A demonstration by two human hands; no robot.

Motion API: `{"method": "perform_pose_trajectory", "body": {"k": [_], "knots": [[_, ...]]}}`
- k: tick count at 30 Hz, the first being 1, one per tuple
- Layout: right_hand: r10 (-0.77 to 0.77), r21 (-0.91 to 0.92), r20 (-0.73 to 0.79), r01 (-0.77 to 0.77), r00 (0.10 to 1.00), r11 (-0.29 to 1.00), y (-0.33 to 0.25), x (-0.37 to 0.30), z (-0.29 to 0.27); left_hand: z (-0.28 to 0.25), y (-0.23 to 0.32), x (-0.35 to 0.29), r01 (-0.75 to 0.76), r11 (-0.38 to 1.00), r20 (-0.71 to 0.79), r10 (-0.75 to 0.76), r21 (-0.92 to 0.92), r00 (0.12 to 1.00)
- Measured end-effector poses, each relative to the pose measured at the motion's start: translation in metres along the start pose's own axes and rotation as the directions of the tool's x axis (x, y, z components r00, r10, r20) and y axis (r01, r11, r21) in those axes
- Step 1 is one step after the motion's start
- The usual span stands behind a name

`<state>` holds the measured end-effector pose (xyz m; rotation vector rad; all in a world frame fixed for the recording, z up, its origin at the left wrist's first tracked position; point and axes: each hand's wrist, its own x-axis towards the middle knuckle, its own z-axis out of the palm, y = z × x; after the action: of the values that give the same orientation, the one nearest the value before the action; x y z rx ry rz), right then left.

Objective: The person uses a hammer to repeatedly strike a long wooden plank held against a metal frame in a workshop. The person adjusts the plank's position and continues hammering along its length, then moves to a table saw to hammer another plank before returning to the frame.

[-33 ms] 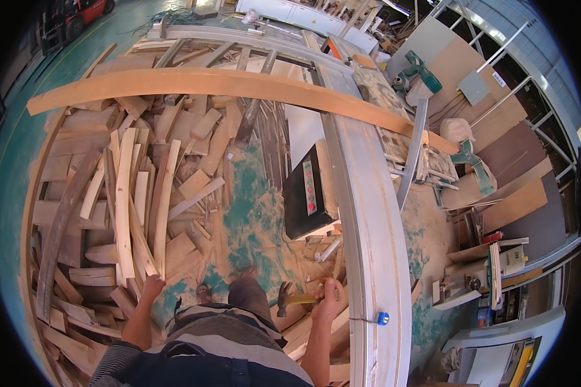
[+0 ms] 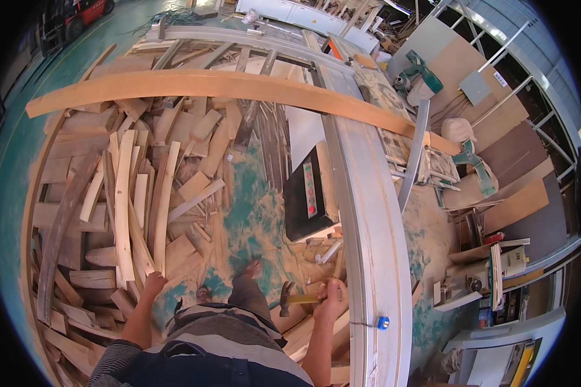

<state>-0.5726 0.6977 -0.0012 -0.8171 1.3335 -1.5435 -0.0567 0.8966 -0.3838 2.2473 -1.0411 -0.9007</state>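
Observation:
My left hand [image 2: 153, 284] is closed around the near end of a long, pale wooden strip [image 2: 139, 235] at the edge of the wood pile. Beside it, another narrow strip [image 2: 168, 209] ends close to my fingers. On the other side of my body, my right hand [image 2: 331, 300] grips a hammer [image 2: 301, 298] by its yellowish handle. The hammer's metal head points left, in front of my leg. Right of that hand runs a long metal machine beam [image 2: 381, 258], with a small blue device [image 2: 383, 323] on it.
Loose boards and offcuts [image 2: 100, 258] crowd the left side. A long plank [image 2: 239, 82] spans the pile and the beam. Between pile and beam stands a black control box [image 2: 308, 193] with buttons. Sawdust covers the green floor [image 2: 245, 187]. A red forklift [image 2: 77, 19] is far left.
The hammer and my right hand have shifted very slightly to the right. My left hand stays at the strip's end.

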Motion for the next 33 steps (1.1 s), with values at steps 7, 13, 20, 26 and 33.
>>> {"method": "perform_pose_trajectory", "body": {"k": [7,13,20,26,33], "knots": [[-0.140,0.101,0.074,0.132,0.987,0.986,-0.050,0.171,0.073,0.018,0.174,0.098,0.001,1.000,0.056,0.000,-0.013,0.998],[-0.334,0.128,0.152,0.317,0.930,0.940,-0.084,0.334,0.163,0.079,0.227,0.119,-0.023,0.999,-0.068,0.020,-0.033,0.998],[-0.349,0.144,0.318,0.319,0.882,0.937,-0.107,0.484,0.251,0.088,0.286,0.095,0.383,0.897,-0.127,-0.416,-0.221,0.900],[-0.379,0.144,0.007,0.374,0.925,0.916,-0.152,0.541,0.280,0.055,0.333,0.120,0.433,0.806,-0.272,-0.557,-0.403,0.784],[-0.386,-0.010,-0.191,0.391,0.902,0.920,-0.156,0.606,0.251,-0.071,0.441,0.287,0.217,0.896,-0.511,-0.404,-0.387,0.759]]}}
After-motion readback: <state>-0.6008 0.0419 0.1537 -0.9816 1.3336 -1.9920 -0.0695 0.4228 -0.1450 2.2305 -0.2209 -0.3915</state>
